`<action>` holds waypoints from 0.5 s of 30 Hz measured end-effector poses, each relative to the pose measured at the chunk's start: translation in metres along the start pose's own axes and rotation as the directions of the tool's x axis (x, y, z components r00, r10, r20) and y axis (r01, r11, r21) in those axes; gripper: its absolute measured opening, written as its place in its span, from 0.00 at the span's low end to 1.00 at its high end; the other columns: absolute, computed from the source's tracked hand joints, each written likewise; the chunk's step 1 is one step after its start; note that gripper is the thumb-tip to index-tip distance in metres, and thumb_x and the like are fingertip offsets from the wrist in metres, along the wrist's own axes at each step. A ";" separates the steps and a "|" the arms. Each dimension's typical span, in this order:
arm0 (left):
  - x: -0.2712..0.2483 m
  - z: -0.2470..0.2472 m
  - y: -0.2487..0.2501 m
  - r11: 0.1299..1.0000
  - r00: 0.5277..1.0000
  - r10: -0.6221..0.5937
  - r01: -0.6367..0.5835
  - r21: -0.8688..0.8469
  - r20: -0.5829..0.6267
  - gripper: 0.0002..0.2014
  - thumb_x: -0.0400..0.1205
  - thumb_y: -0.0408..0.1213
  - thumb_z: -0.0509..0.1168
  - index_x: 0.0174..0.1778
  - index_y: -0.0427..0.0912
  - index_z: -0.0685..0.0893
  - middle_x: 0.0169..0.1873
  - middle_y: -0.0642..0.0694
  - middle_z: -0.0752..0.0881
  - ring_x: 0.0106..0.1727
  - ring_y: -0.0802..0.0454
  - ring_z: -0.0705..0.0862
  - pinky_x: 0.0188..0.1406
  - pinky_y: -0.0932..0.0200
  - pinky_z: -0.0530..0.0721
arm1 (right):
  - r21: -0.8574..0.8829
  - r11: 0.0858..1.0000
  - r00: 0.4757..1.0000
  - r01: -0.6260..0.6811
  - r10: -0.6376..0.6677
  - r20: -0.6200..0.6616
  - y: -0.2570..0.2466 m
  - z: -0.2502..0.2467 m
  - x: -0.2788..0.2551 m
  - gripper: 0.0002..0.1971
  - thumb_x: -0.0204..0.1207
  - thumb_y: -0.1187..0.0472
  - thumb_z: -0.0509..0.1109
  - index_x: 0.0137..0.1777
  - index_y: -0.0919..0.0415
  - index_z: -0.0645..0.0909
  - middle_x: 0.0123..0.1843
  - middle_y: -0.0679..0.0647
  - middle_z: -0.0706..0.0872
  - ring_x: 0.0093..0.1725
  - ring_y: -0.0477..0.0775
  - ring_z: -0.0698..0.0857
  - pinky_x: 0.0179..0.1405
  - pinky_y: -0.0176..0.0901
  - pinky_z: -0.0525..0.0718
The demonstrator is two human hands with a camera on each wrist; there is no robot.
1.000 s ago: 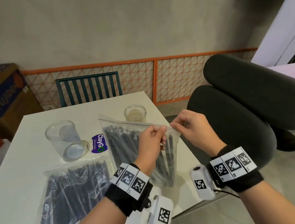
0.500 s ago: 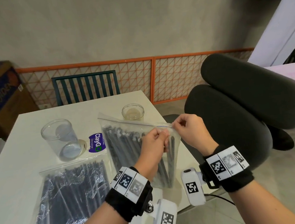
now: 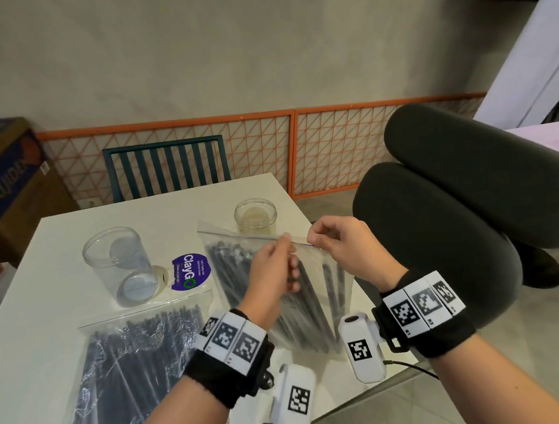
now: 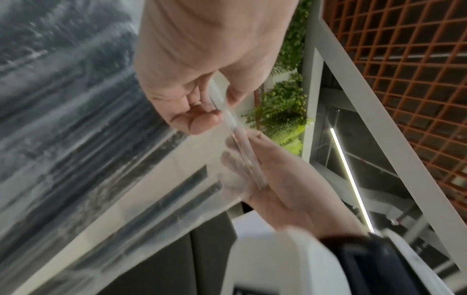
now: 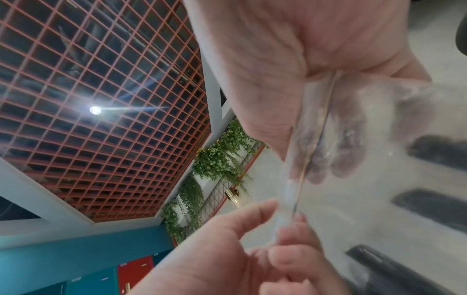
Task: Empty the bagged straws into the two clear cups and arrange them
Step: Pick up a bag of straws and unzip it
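A clear zip bag of black straws (image 3: 243,275) stands tilted over the white table (image 3: 30,332). My left hand (image 3: 287,242) pinches its zip strip (image 4: 233,127) near the right end. My right hand (image 3: 312,241) pinches the same strip just to the right, at the corner. In the right wrist view the zip strip (image 5: 310,149) runs between my right hand (image 5: 303,83) above and my left hand (image 5: 283,225) below. A second sealed bag of straws (image 3: 133,364) lies flat at the front left. An empty clear cup (image 3: 122,267) stands left of the held bag. A smaller clear cup (image 3: 255,215) stands behind it.
A purple ClayGo sticker (image 3: 189,270) lies between the tall cup and the held bag. A teal chair (image 3: 167,167) stands at the table's far side. A black office chair (image 3: 455,214) is close on the right. A cardboard box (image 3: 5,186) sits at the far left.
Both hands keep pinching the top of the held bag, close together as before. They and the bag have shifted only slightly.
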State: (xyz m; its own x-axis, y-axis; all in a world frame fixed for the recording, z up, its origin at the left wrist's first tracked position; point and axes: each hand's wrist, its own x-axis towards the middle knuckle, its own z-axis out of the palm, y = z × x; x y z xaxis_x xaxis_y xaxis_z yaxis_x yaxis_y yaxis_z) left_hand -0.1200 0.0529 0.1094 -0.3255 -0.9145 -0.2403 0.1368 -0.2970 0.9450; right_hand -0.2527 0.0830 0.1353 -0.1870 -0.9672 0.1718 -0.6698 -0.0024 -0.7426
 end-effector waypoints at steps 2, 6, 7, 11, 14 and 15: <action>0.006 -0.006 0.004 1.000 1.000 0.002 -0.003 -0.028 -0.007 0.09 0.83 0.34 0.56 0.36 0.43 0.73 0.21 0.50 0.73 0.20 0.56 0.69 0.16 0.64 0.67 | 0.006 1.000 1.000 -0.015 0.015 0.003 0.002 0.001 0.003 0.06 0.78 0.63 0.67 0.41 0.61 0.85 0.38 0.50 0.86 0.36 0.43 0.80 0.40 0.32 0.76; 0.002 -0.005 0.004 0.998 1.000 0.024 -0.024 -0.053 0.005 0.11 0.82 0.31 0.56 0.32 0.43 0.72 0.20 0.50 0.72 0.19 0.56 0.68 0.16 0.65 0.65 | -0.060 0.990 0.986 -0.124 0.116 -0.123 0.006 0.002 0.017 0.08 0.78 0.64 0.65 0.39 0.58 0.83 0.36 0.48 0.85 0.43 0.50 0.83 0.46 0.42 0.78; -0.001 -0.003 0.001 0.998 0.999 0.034 -0.034 -0.046 0.001 0.12 0.82 0.31 0.57 0.32 0.43 0.73 0.20 0.49 0.73 0.19 0.56 0.68 0.16 0.64 0.66 | -0.148 0.976 0.975 -0.162 0.135 -0.176 0.005 0.003 0.020 0.08 0.78 0.63 0.64 0.40 0.56 0.83 0.39 0.49 0.86 0.48 0.53 0.83 0.50 0.47 0.76; -0.005 0.000 -0.006 0.992 0.993 0.114 -0.114 0.047 -0.004 0.12 0.83 0.31 0.58 0.34 0.40 0.78 0.24 0.47 0.76 0.20 0.57 0.72 0.16 0.64 0.71 | -0.459 0.881 0.989 -0.113 0.053 -0.141 -0.012 0.018 0.018 0.09 0.80 0.54 0.63 0.50 0.51 0.86 0.53 0.46 0.86 0.64 0.55 0.73 0.68 0.66 0.60; -0.002 -0.001 -0.002 0.991 0.995 0.101 -0.100 0.086 -0.003 0.11 0.83 0.34 0.58 0.36 0.39 0.80 0.25 0.46 0.77 0.21 0.56 0.74 0.17 0.64 0.75 | -0.377 0.926 0.997 -0.031 0.002 -0.079 -0.024 0.028 0.015 0.08 0.79 0.54 0.64 0.50 0.48 0.86 0.51 0.45 0.88 0.63 0.51 0.76 0.74 0.72 0.56; -0.001 -0.003 0.000 0.993 0.996 0.083 -0.080 0.083 -0.023 0.12 0.83 0.36 0.59 0.35 0.39 0.80 0.24 0.46 0.78 0.20 0.56 0.74 0.17 0.63 0.75 | -0.350 0.936 0.996 -0.027 -0.003 -0.085 -0.025 0.030 0.015 0.08 0.79 0.55 0.64 0.49 0.47 0.86 0.49 0.45 0.88 0.61 0.51 0.78 0.74 0.71 0.57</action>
State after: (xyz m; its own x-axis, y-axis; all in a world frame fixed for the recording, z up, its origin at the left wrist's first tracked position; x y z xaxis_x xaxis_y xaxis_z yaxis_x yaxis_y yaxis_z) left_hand -0.1166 0.0526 0.1087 -0.2920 -0.9418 -0.1664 0.0839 -0.1985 0.9765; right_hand -0.2176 0.0610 0.1368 -0.2452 -0.9421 0.2289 -0.8738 0.1125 -0.4731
